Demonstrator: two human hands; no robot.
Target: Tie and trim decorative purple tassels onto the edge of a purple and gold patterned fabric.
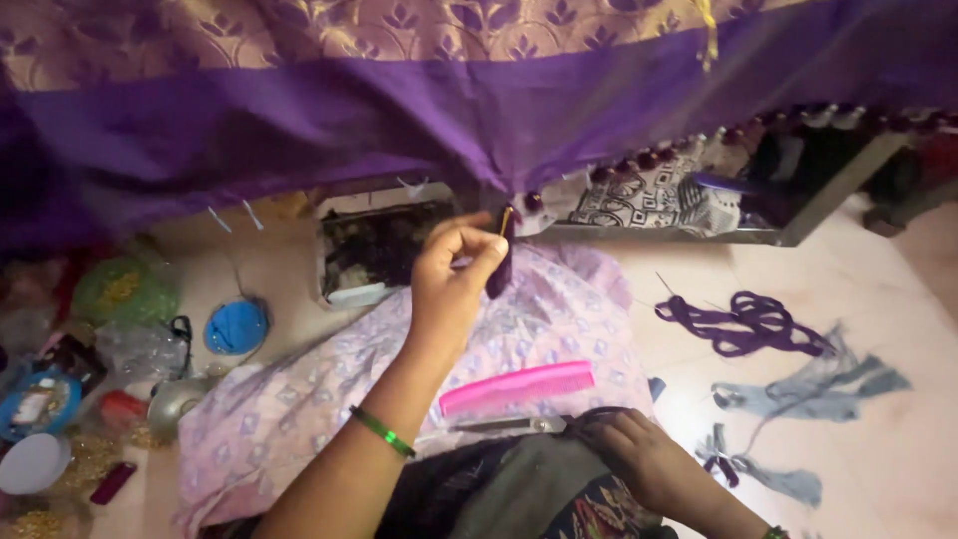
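A purple saree (399, 110) with a gold patterned band hangs across the top of the view. My left hand (449, 284), a green bangle on its wrist, is raised to the saree's lower edge. Its fingertips pinch a dark purple tassel (502, 262) that hangs there. A row of dark beads (649, 158) runs along the edge to the right. My right hand (644, 459) lies low on a dark cloth (499, 489) in my lap with its fingers curled; whether it grips anything is unclear.
A pink comb (517, 387) and a metal tool (509, 425) lie on a lilac printed cloth (299, 399). Purple thread (743, 324) and grey tassels (808, 389) lie on the floor at right. A blue round lid (237, 327), tubs and bags of beads crowd the left.
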